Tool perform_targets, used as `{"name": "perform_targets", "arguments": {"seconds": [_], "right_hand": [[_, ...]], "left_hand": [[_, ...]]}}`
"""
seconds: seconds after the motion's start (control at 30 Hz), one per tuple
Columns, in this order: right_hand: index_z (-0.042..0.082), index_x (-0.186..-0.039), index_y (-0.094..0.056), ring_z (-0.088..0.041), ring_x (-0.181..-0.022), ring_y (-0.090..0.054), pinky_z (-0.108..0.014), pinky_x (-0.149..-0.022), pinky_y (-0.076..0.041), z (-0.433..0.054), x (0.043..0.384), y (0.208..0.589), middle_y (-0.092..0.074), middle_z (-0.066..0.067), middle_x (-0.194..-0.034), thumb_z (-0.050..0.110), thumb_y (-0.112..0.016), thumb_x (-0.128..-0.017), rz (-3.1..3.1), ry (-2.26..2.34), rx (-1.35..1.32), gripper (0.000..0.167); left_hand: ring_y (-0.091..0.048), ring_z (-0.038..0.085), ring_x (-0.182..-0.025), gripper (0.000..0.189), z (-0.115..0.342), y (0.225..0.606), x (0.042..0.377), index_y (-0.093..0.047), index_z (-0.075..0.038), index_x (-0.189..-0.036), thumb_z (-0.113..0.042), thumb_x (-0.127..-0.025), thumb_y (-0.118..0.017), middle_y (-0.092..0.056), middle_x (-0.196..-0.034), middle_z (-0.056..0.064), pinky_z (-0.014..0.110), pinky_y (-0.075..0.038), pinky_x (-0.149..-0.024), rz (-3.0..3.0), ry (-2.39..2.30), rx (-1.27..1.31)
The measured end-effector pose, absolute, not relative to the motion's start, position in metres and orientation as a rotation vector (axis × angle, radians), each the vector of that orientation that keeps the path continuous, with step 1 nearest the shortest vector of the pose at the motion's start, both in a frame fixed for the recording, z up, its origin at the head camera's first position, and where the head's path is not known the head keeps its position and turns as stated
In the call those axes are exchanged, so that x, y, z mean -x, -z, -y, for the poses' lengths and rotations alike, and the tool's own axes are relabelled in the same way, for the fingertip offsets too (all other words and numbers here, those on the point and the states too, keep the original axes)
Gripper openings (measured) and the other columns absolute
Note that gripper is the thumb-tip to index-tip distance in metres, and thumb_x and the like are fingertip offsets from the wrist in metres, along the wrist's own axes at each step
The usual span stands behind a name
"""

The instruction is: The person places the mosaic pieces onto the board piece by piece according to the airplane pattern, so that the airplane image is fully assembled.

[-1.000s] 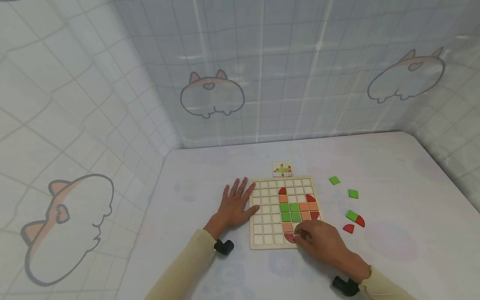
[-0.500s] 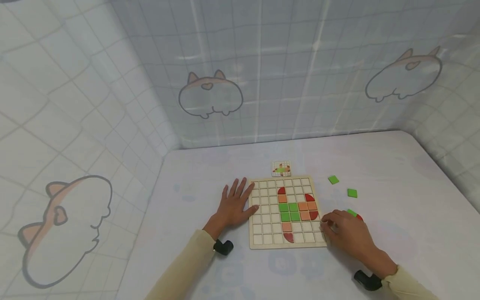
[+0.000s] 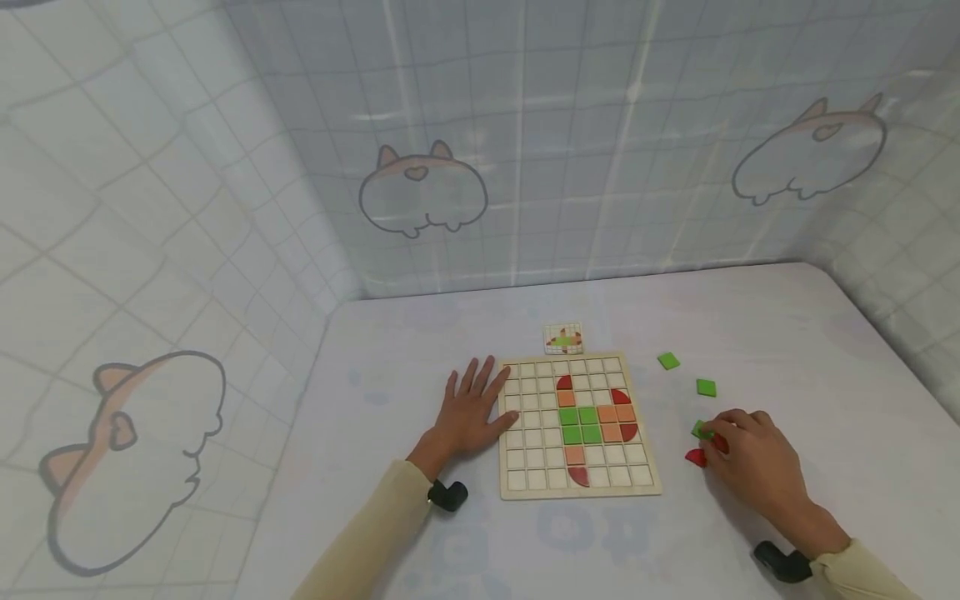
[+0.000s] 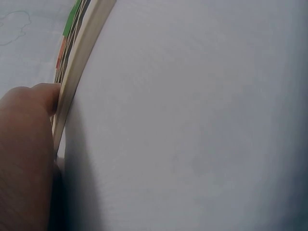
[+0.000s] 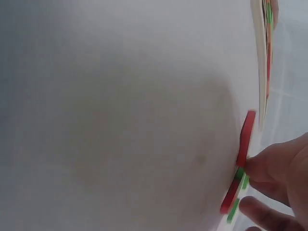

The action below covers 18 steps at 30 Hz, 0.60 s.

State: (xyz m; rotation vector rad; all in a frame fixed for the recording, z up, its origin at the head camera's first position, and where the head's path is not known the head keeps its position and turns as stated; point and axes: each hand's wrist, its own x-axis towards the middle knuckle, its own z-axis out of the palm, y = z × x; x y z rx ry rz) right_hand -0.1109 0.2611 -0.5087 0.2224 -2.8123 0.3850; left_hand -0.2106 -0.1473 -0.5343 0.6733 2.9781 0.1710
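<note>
Green square (image 3: 699,430): While I'm watching from the room, this flat, bright green tile is lying on the white table (image 3: 420,333), well apart from the wooden board (image 3: 555,493), on its right; the right hand's fingertips are partly covering it.

Red wedges: two flat, deep red pieces, each having one curved edge, are lying with it; the far wedge (image 3: 721,443) is resting half hidden under the fingers, while the near wedge (image 3: 696,457) is showing just beside the thumb.

Right hand (image 3: 761,467): its fingers are bending down, tips gathering close together over the green square and the far wedge; I cannot tell whether they are gripping anything.

Left hand (image 3: 467,417): its fingers are lying straight and widely spread, gripping nothing; the thumb is resting over the board's left edge, and the index fingertip is reaching its upper left corner.

Board pattern: four green squares are forming a block, orange squares are sitting above, below and to the right, and four red wedges are standing at the outer ends.

Loose greens: an upper green tile (image 3: 669,361) and a lower green tile (image 3: 707,387) are lying beyond the right hand, apart from each other.

Picture card (image 3: 563,339): it is lying just beyond the board, showing a small red, green and orange design.
</note>
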Motion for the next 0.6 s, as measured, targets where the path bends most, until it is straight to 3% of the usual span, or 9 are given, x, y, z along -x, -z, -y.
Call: {"name": "perform_targets", "arguments": {"seconds": [0.17, 0.43, 0.6], "right_hand": [[0.003, -0.087, -0.077, -0.036, -0.085, -0.054, -0.049, -0.067, -0.047, -0.269, 0.113, 0.509, -0.069, -0.015, -0.091, 0.005, -0.086, -0.066, 2.803, -0.384, -0.26, 0.023], [0.009, -0.078, -0.076, -0.024, -0.072, -0.055, -0.04, -0.061, -0.042, -0.273, 0.13, 0.507, -0.07, -0.004, -0.079, 0.01, -0.085, -0.062, 2.725, -0.386, -0.431, 0.018], [0.011, -0.078, -0.076, -0.022, -0.075, -0.057, -0.042, -0.068, -0.047, -0.249, 0.143, 0.498, -0.071, -0.003, -0.081, 0.012, -0.086, -0.064, 2.756, -0.415, -0.527, 0.018]], "left_hand": [[0.004, 0.029, -0.149, 0.079, 0.148, 0.533, 0.211, -0.01, -0.026, -0.16, -0.071, -0.095, -0.024, 0.0, -0.165, 0.005, 0.058, -0.004, -0.114, -2.981, -0.154, -0.68], [0.003, 0.03, -0.149, 0.079, 0.147, 0.532, 0.21, -0.012, -0.025, -0.16, -0.069, -0.096, -0.027, -0.001, -0.165, 0.006, 0.059, -0.004, -0.114, -2.98, -0.184, -0.683], [0.004, 0.03, -0.149, 0.079, 0.147, 0.532, 0.209, -0.011, -0.026, -0.16, -0.069, -0.096, -0.027, 0.0, -0.165, 0.006, 0.058, -0.003, -0.114, -2.969, -0.174, -0.668]]}}
